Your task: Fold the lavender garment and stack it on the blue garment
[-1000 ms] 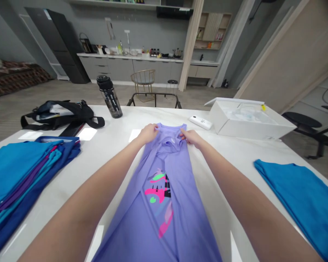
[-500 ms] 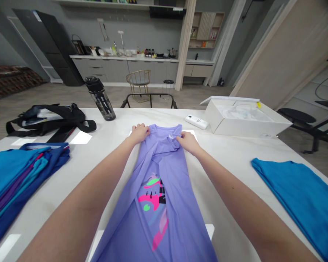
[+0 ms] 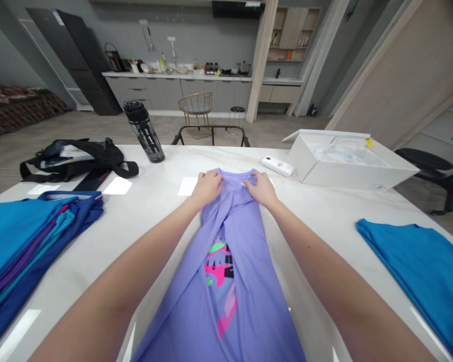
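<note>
A purple shirt [image 3: 249,281] lies lengthwise on the white table in front of me, its neckline at the far end. Both sleeves are folded inward over its front, partly covering a pink, green and black print. My left hand [image 3: 208,187] is closed on the shirt's left shoulder beside the collar. At the right shoulder, my right hand [image 3: 261,189] pinches the fabric between thumb and fingers. The shirt's lower end runs out of view at the bottom.
A pile of folded clothes [image 3: 26,236] lies at left, a folded blue garment [image 3: 419,266] at right. Farther back are a black bag [image 3: 79,158], a dark bottle [image 3: 145,133], a white handheld device [image 3: 277,165] and an open white box [image 3: 335,173].
My hands have drawn slightly closer together at the shirt's shoulders, and the collar area looks flatter. The whole view has shifted a little, so the table's contents sit farther right.
</note>
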The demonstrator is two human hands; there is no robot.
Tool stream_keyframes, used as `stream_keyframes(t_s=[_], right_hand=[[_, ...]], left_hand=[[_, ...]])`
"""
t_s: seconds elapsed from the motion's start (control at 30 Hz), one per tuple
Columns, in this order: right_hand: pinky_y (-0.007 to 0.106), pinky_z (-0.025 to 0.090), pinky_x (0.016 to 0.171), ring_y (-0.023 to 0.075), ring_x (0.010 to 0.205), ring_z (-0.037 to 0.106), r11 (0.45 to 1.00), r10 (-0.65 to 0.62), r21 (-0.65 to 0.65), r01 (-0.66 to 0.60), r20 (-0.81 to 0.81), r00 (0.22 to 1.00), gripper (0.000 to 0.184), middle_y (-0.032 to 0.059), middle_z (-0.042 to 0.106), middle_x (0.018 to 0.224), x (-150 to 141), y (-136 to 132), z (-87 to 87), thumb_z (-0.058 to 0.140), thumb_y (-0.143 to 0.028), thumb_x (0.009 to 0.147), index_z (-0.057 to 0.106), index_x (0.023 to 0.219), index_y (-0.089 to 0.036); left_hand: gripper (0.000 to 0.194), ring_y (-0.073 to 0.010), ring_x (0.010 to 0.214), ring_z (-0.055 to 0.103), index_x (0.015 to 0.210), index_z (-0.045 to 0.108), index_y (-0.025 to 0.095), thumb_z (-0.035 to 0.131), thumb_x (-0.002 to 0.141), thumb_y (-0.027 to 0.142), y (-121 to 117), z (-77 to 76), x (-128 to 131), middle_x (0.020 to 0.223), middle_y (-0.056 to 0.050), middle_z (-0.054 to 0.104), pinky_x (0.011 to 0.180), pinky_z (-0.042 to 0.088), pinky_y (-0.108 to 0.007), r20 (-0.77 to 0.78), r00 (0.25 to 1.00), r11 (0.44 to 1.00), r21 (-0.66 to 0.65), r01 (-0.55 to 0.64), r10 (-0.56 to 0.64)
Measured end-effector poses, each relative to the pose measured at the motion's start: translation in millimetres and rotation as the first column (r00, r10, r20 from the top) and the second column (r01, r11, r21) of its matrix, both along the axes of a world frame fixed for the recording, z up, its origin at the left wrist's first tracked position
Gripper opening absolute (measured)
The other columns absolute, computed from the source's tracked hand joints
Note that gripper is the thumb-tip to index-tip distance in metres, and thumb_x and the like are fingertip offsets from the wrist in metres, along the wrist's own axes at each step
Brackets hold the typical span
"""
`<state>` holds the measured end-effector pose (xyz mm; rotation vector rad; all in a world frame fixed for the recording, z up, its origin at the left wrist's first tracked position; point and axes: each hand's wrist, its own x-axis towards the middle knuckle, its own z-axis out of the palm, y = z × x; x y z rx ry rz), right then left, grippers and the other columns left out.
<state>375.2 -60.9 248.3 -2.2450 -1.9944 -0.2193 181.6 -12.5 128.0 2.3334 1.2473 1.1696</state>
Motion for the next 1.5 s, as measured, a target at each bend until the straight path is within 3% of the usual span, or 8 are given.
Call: stream_keyframes(t_s=[0.27, 0.43, 0.6, 0.73, 0.9, 1.03, 1.2, 1.5], right_hand=[[0.028, 0.041, 0.088, 0.0175, 0.095, 0.059, 0.926, 0.261, -0.282, -0.252, -0.007, 0.965, 0.01, 0.0017, 0.068, 0.094, -8.7, -17.3, 10.2, 0.067, -0.014, 0.076, 0.068, 0.086, -0.015], [0.025, 0.041, 0.076, 0.0145, 0.08, 0.056, 0.922, 0.267, -0.287, -0.262, -0.022, 0.964, 0.051, 0.0012, 0.063, 0.087, -2.8, -25.6, 16.4, 0.061, -0.008, 0.079, 0.059, 0.13, -0.011], [0.026, 0.041, 0.087, 0.0168, 0.09, 0.055, 0.922, 0.311, -0.243, -0.3, 0.008, 0.95, 0.018, 0.0061, 0.06, 0.096, -3.7, -50.0, 20.3, 0.059, -0.007, 0.079, 0.072, 0.088, -0.014], [0.023, 0.042, 0.089, 0.0155, 0.097, 0.057, 0.93, 0.308, -0.216, -0.296, 0.021, 0.951, 0.016, 0.0055, 0.056, 0.105, 1.3, -85.7, 21.7, 0.061, -0.009, 0.078, 0.07, 0.088, -0.016], [0.034, 0.044, 0.083, 0.0234, 0.096, 0.06, 0.969, 0.183, -0.197, -0.151, 0.16, 0.97, 0.036, 0.0108, 0.054, 0.116, -0.1, -126.9, 12.1, 0.051, -0.013, 0.085, 0.069, 0.116, -0.02], [0.038, 0.043, 0.084, 0.0274, 0.097, 0.061, 0.983, 0.177, -0.099, -0.158, 0.232, 0.957, 0.039, 0.0137, 0.055, 0.118, -33.1, -158.9, 1.8, 0.045, -0.018, 0.091, 0.061, 0.126, -0.016], [0.03, 0.044, 0.082, 0.0182, 0.096, 0.063, 0.907, 0.398, -0.223, -0.356, 0.188, 0.898, 0.026, 0.003, 0.063, 0.113, -90.7, -194.2, -25.3, 0.05, -0.026, 0.095, 0.064, 0.116, -0.023], [0.036, 0.04, 0.078, 0.0237, 0.098, 0.061, 0.817, 0.568, -0.315, -0.483, 0.298, 0.767, 0.034, 0.0082, 0.061, 0.112, -151.4, -205.7, -70.4, 0.05, -0.02, 0.095, 0.066, 0.124, -0.026]], left_hand=[[0.043, -0.0176, 0.127, 0.052, 0.14, 0.056, 0.01, 0.043, 0.101, 0.021, -30.3, -22.2, -4.9, 0.137, -0.009, 0.053, 0.114, 0.035, -0.024, 0.147, 0.931, 0.931, -0.105, 0.35, -0.334], [0.047, -0.0233, 0.138, 0.045, 0.144, 0.053, 0.008, 0.042, 0.103, 0.029, -36.3, -30.5, -3.3, 0.148, -0.012, 0.047, 0.119, 0.031, -0.032, 0.094, 0.934, 0.917, -0.178, 0.357, -0.345], [0.048, -0.0249, 0.144, 0.037, 0.147, 0.05, 0.014, 0.036, 0.106, 0.035, -43.1, -37.5, -3.5, 0.155, -0.012, 0.041, 0.121, 0.025, -0.049, 0.0, 0.949, 0.935, -0.168, 0.312, -0.316], [0.046, -0.0227, 0.143, 0.04, 0.144, 0.053, 0.016, 0.038, 0.106, 0.037, -60.6, -37.5, -14.1, 0.154, -0.009, 0.042, 0.121, 0.025, -0.049, 0.03, 0.967, 0.956, -0.143, 0.256, -0.254], [0.047, -0.019, 0.129, 0.053, 0.135, 0.061, 0.018, 0.039, 0.105, 0.046, -119.8, -18.8, -39.9, 0.14, -0.002, 0.056, 0.115, 0.037, -0.036, 0.092, 0.989, 0.98, -0.147, 0.132, -0.119], [0.048, -0.0256, 0.121, 0.056, 0.13, 0.062, 0.02, 0.052, 0.097, 0.052, -182.1, -13.9, -59.8, 0.133, -0.003, 0.058, 0.103, 0.045, -0.047, 0.025, 1.0, 0.978, -0.207, 0.021, -0.017], [0.036, -0.0266, 0.112, 0.057, 0.126, 0.061, 0.019, 0.052, 0.096, 0.038, -245.1, -27.5, -78.9, 0.127, -0.005, 0.058, 0.091, 0.049, -0.047, -0.064, 0.994, 0.97, -0.221, -0.102, 0.09], [0.027, -0.0285, 0.104, 0.059, 0.117, 0.06, 0.018, 0.044, 0.097, 0.028, -315.5, -55.5, -114.3, 0.111, -0.008, 0.06, 0.084, 0.047, -0.046, -0.132, 0.959, 0.915, -0.29, -0.279, 0.25]])
